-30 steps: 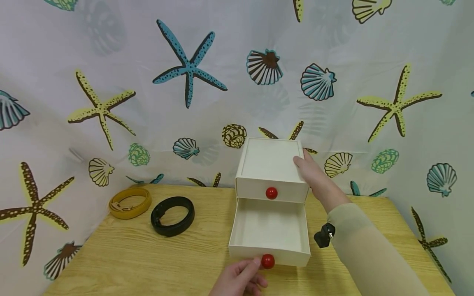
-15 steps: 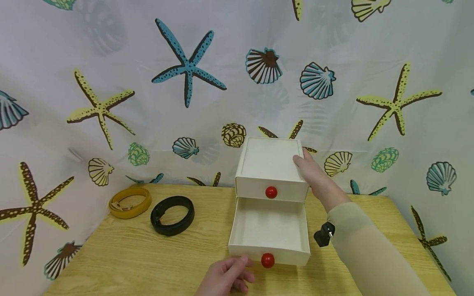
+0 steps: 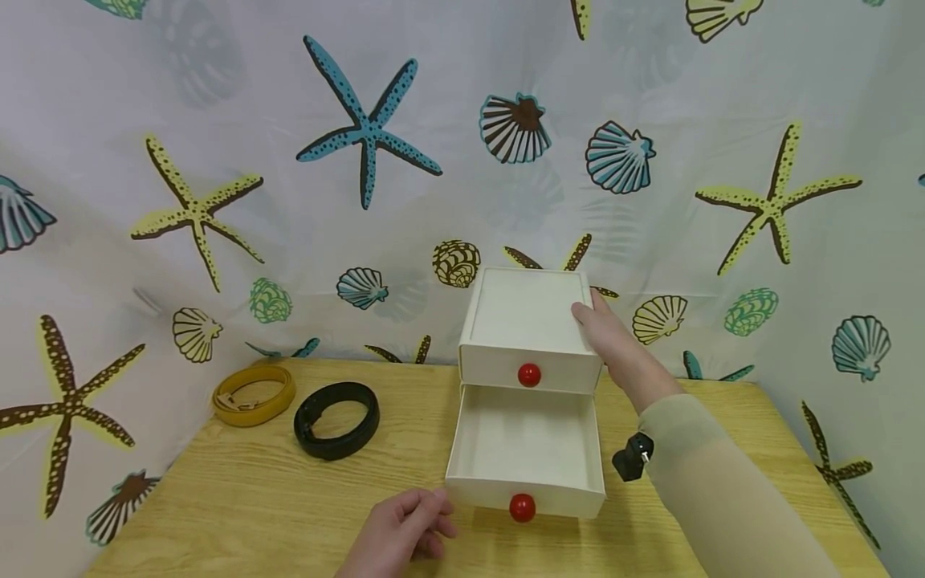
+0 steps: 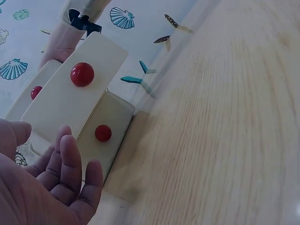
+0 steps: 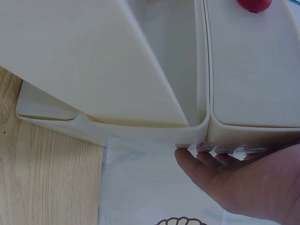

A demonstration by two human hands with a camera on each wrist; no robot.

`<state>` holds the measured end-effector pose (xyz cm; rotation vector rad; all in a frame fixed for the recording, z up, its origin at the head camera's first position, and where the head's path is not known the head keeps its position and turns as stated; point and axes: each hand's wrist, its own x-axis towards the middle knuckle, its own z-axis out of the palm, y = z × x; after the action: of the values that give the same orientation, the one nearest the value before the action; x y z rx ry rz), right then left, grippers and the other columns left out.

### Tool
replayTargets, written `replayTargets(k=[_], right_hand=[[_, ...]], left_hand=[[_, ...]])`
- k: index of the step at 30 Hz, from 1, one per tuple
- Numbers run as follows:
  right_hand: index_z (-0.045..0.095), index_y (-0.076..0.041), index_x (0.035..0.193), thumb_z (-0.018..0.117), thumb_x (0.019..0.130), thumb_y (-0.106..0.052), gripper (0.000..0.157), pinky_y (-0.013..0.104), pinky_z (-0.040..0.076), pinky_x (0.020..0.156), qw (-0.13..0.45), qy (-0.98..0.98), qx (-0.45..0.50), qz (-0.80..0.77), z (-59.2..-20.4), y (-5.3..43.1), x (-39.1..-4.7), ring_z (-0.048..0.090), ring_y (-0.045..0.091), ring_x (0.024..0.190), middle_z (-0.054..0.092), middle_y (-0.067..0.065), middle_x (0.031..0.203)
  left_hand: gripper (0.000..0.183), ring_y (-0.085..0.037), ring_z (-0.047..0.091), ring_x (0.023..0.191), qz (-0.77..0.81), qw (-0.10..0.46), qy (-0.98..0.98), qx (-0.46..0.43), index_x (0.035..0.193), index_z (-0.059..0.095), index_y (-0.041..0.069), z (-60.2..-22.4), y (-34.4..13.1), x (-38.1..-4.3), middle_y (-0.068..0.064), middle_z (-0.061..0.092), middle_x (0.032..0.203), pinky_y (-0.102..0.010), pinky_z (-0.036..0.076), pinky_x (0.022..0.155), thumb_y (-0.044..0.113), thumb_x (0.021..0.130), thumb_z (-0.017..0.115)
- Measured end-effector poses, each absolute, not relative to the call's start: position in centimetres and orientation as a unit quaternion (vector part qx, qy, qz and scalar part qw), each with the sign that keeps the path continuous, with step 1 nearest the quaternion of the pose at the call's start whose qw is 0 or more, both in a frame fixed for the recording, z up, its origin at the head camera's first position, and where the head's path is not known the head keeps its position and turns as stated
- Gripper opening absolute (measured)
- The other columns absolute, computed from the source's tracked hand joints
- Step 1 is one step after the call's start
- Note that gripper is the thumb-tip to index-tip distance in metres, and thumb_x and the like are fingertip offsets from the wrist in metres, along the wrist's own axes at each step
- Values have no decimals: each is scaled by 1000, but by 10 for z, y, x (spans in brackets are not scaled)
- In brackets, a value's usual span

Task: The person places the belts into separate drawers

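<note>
- White three-drawer cabinet (image 3: 531, 309): right of centre, far side of table (image 3: 238, 506); middle drawer (image 3: 560, 501) pulled out.
- Right hand (image 3: 614, 333): grips cabinet's right side, thumb on top.
- Left hand (image 3: 405, 526): near-left of drawer, fingers loosely curled, holding nothing.
- Black belt (image 3: 332, 448), mustard belt (image 3: 254, 414): coiled, left.
- Drawer-opening looks done; next move calls for steady cabinet, free left hand.

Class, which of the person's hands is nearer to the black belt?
Left. The left hand is in front and to the right of the black belt, not touching; the right hand is farther off, against the right side of the white drawer unit.
</note>
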<state>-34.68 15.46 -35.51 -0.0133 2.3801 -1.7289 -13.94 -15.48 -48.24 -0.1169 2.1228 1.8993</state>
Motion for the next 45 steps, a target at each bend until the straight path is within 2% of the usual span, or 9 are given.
replayTargets(k=[5, 12, 16, 25, 29, 37, 45], right_hand=[[-10, -22, 177, 31, 119, -38, 73, 66, 8, 132, 99, 804, -4, -587, -355, 155, -347, 3, 41, 168, -3, 15, 185], [-11, -24, 177, 31, 120, -39, 73, 65, 13, 132, 102, 800, -14, -591, -355, 156, -346, 8, 41, 168, 0, 15, 184], [-9, -23, 178, 31, 120, -38, 72, 65, 13, 132, 101, 800, -12, -591, -355, 156, -347, 8, 41, 168, 1, 16, 184], [-8, -22, 178, 31, 120, -36, 72, 64, 10, 132, 97, 797, -11, -595, -355, 155, -348, 5, 41, 168, -1, 15, 185], [-8, -21, 178, 31, 120, -35, 72, 63, 9, 132, 94, 798, -18, -596, -356, 155, -349, 4, 40, 168, -1, 15, 185], [-9, -18, 177, 30, 120, -34, 71, 61, 10, 133, 90, 797, -27, -596, -357, 158, -349, 5, 40, 168, -1, 16, 184], [-10, -20, 177, 31, 120, -36, 72, 61, 10, 133, 93, 795, -24, -599, -357, 158, -350, 4, 39, 168, -3, 14, 185]], left_hand=[[53, -22, 70, 82, 649, 127, 748, -53, 119, 74, -2, -478, -168, -142, -5, 76, 96, -36, 63, 81, 50, 113, 62], [50, -25, 71, 84, 606, 92, 786, -84, 123, 73, -1, -468, -186, -146, -6, 75, 99, -41, 64, 84, 47, 114, 62], [52, -28, 73, 89, 577, 70, 809, -88, 127, 72, 3, -460, -196, -149, -7, 75, 102, -46, 62, 90, 52, 111, 64], [52, -17, 69, 100, 478, -3, 877, -45, 138, 70, 10, -450, -219, -164, 1, 75, 109, -41, 57, 89, 54, 111, 64], [62, -16, 69, 105, 405, -36, 913, -35, 142, 69, 10, -450, -230, -174, 4, 75, 113, -47, 57, 93, 63, 109, 62], [61, -35, 69, 117, 311, -110, 944, 11, 148, 65, 4, -454, -255, -195, -11, 73, 125, -60, 55, 99, 53, 111, 66], [55, -41, 68, 118, 251, -151, 956, 31, 146, 66, 4, -459, -265, -205, -16, 74, 126, -64, 55, 93, 45, 110, 70]])
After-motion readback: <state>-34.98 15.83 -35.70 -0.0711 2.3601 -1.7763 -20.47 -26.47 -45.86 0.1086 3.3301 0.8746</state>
